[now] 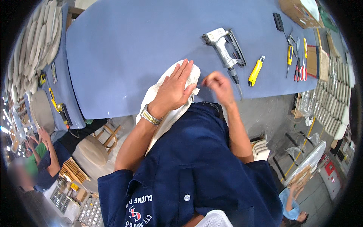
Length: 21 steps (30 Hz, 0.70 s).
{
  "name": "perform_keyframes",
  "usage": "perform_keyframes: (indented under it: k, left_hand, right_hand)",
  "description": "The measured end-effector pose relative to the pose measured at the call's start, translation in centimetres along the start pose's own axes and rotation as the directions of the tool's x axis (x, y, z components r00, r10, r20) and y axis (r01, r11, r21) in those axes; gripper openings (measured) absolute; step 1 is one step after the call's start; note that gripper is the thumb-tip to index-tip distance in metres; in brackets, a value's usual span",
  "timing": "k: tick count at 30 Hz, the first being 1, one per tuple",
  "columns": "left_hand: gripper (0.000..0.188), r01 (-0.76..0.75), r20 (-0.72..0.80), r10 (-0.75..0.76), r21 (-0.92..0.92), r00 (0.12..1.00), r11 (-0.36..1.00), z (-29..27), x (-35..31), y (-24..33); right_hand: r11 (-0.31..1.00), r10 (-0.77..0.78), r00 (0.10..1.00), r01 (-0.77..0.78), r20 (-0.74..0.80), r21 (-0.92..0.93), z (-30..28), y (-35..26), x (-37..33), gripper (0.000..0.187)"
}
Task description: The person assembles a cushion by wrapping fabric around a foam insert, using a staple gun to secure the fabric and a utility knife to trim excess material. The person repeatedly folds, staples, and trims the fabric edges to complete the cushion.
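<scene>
A long white padded cushion (150, 96) rests at the table's front edge, against my body. My left hand (174, 89) lies flat on its far end, fingers stretched out and together. A loose, rough edge of fabric shows beside that hand. Just right of the cushion, my right hand (222, 87) is raised with its fingers curled in; it is somewhat blurred, and anything between the fingertips cannot be made out. Beyond it a silver staple gun (225, 51) with an air hose fitting lies on the blue-covered table (132, 49). A yellow utility knife (256, 72) lies right of the staple gun.
Farther right lie a black brush (278, 22), a yellow screwdriver (289, 56) and red-handled scissors (303, 72). A cardboard box (298, 13) stands at the far right corner. Stacked pale cushions (36, 45) fill the left. Another person (45, 159) works at lower left, near a round-seated stool (92, 151).
</scene>
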<state>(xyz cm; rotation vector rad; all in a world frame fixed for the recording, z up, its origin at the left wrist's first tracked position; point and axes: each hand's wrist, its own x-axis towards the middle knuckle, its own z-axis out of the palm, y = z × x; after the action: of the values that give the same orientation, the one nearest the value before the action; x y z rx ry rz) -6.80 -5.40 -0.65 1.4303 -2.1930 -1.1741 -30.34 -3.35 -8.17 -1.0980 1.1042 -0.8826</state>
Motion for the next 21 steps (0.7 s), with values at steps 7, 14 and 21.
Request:
perform_keyframes:
  k: [7,14,21]
  left_hand:
    - [0.075,0.096,0.035,-0.098,0.067,0.995,0.993,0.0,-0.3,0.0]
    - [0.074,0.115,0.028,-0.117,0.077,0.993,0.990,0.1,-0.2,0.2]
    - [0.072,0.165,0.020,-0.169,0.129,0.985,0.978,-0.1,-0.3,1.1]
  right_hand:
    - [0.504,-0.357,0.889,-0.074,-0.286,-0.860,-5.4,1.8,9.7,0.057]
    - [0.613,-0.063,0.935,-0.240,-0.349,-0.753,-5.4,-1.9,11.2,0.064]
    - [0.942,0.102,0.985,-0.140,-0.137,-0.304,-2.0,-9.8,-1.4,0.063]
